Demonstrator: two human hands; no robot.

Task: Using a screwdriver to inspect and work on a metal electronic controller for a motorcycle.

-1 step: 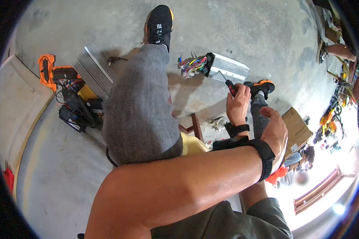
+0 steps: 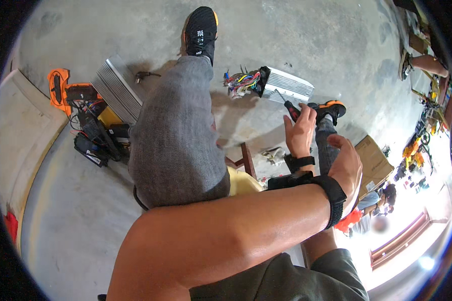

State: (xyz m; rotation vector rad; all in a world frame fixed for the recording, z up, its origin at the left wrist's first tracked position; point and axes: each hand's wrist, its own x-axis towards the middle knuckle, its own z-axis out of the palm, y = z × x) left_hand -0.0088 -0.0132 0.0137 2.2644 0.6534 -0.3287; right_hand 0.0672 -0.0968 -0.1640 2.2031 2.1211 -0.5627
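Note:
My right hand (image 2: 300, 133) is at the black-and-red handle of a screwdriver (image 2: 291, 111). Its thumb stands away from the handle and its fingers are stretched alongside. The shaft slants down to a silver finned controller box (image 2: 290, 84) lying on the floor, its tip at the box's face. From the box's left end comes a bundle of coloured wires (image 2: 244, 83) with plugs. My left forearm crosses in front of me, and my left hand (image 2: 346, 168) hangs loosely over by my right arm, thumb apart, other fingers mostly hidden. I see nothing held in it.
Left of my grey-trousered leg (image 2: 178, 135) lie a second finned metal case (image 2: 116, 89), an orange-and-black part (image 2: 60, 93) and black wired units (image 2: 93, 138). A cardboard box (image 2: 371, 163) stands at right. Behind it are another person (image 2: 371, 205) and scattered parts.
My right hand has loosened around the screwdriver handle; its thumb has come away and more of the handle shows. The screwdriver, the controller box and my left hand stay put.

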